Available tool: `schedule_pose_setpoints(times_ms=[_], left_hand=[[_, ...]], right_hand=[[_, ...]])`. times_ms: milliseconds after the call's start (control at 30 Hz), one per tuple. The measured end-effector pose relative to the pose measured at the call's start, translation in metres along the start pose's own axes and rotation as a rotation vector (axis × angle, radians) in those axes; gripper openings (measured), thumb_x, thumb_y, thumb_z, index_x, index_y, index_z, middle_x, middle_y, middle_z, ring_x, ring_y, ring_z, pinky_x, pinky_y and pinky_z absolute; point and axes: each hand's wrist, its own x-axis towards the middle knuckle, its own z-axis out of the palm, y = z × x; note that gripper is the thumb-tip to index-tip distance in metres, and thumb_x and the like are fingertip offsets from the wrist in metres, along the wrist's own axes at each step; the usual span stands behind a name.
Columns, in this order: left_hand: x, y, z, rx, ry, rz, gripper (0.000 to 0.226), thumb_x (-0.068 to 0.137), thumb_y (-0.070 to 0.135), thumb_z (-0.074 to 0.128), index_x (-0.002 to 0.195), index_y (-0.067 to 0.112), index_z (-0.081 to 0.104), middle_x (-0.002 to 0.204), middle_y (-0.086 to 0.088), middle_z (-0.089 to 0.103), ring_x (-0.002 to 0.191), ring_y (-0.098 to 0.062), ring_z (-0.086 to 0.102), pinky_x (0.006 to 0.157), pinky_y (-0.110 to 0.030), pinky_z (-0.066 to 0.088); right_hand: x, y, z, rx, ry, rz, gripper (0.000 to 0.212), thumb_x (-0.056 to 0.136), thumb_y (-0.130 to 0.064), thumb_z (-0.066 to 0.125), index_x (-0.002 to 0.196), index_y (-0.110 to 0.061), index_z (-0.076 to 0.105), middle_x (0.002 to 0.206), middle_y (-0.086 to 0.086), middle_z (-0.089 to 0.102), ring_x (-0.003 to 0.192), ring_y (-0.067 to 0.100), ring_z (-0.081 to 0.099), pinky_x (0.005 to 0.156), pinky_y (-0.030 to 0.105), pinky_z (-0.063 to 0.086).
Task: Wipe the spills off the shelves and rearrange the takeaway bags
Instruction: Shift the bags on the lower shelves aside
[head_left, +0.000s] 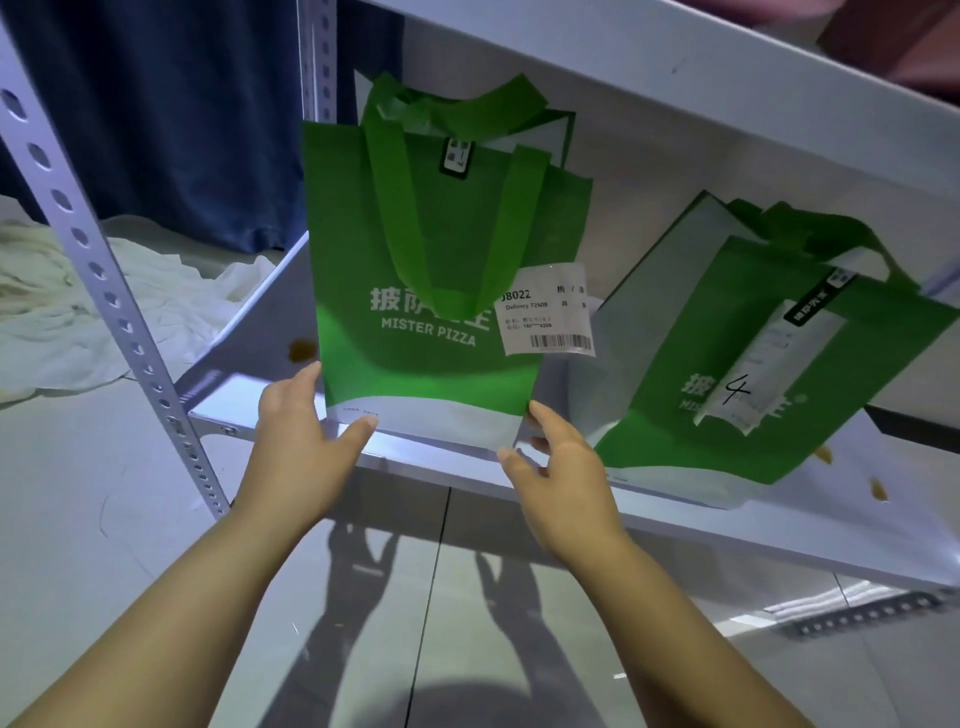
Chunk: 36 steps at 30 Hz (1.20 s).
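Takeaway bag stands upright at the shelf's front edge, left hand and right hand open against its lower corners, neither closed on it; a careless shove could drag it through the brown spill just beside it

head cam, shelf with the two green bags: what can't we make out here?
- Shelf surface behind the left bag: hidden by the bag, so the brown spill may extend under it.
- Label small print: too small.
- Right bag logo: covered by its receipt.
- Right spills: near the frame edge, extent unclear.
- Bag contents: not visible.
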Motion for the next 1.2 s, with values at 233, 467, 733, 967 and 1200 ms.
schedule_pose_setpoints(times_ms=[233,467,733,967,1200], left_hand=[[-0.037,0.029,0.029,0.117,-0.124,0.162,0.038,0.083,0.031,0.065,0.118,0.022,0.054,0.115,0.003,0.052,0.102,-0.014,0.053,0.087,-0.038,0.048],[-0.052,0.066,0.088,0.213,-0.253,0.34,0.025,0.084,0.03,0.063,0.107,0.02,0.061,0.101,0.01,0.055,0.093,-0.01,0.055,0.078,-0.026,0.041],[-0.058,0.103,0.146,0.214,-0.281,0.375,0.04,0.085,0.03,0.063,0.121,0.015,0.055,0.118,-0.005,0.056,0.105,-0.024,0.055,0.085,-0.038,0.049],[-0.065,0.117,0.165,0.179,-0.401,0.299,0.057,0.088,0.033,0.058,0.139,0.019,0.038,0.14,-0.003,0.047,0.119,-0.024,0.05,0.101,-0.035,0.038],[-0.066,0.118,0.164,0.107,-0.447,0.292,0.054,0.086,0.032,0.06,0.137,0.031,0.04,0.134,0.004,0.051,0.121,-0.017,0.048,0.099,-0.031,0.04]], right_hand=[[-0.019,0.03,-0.034,-0.018,0.077,0.028,0.021,0.089,-0.031,0.058,0.109,-0.028,0.061,0.104,-0.014,0.062,0.094,-0.002,0.055,0.082,0.024,0.047],[-0.04,0.093,-0.086,-0.094,0.179,0.131,0.009,0.089,-0.03,0.058,0.095,-0.028,0.063,0.088,-0.017,0.061,0.088,0.005,0.058,0.075,0.025,0.045],[-0.036,0.151,-0.145,-0.233,0.38,0.281,0.028,0.088,-0.03,0.058,0.113,-0.017,0.058,0.108,-0.002,0.063,0.094,0.018,0.059,0.078,0.03,0.046],[-0.017,0.167,-0.16,-0.154,0.298,0.347,0.062,0.09,-0.024,0.058,0.144,-0.015,0.027,0.144,0.005,0.039,0.128,0.027,0.042,0.101,0.037,0.036],[-0.015,0.165,-0.159,0.001,0.242,0.203,0.057,0.089,-0.014,0.057,0.137,-0.036,0.035,0.133,-0.009,0.049,0.116,0.012,0.046,0.09,0.025,0.034]])
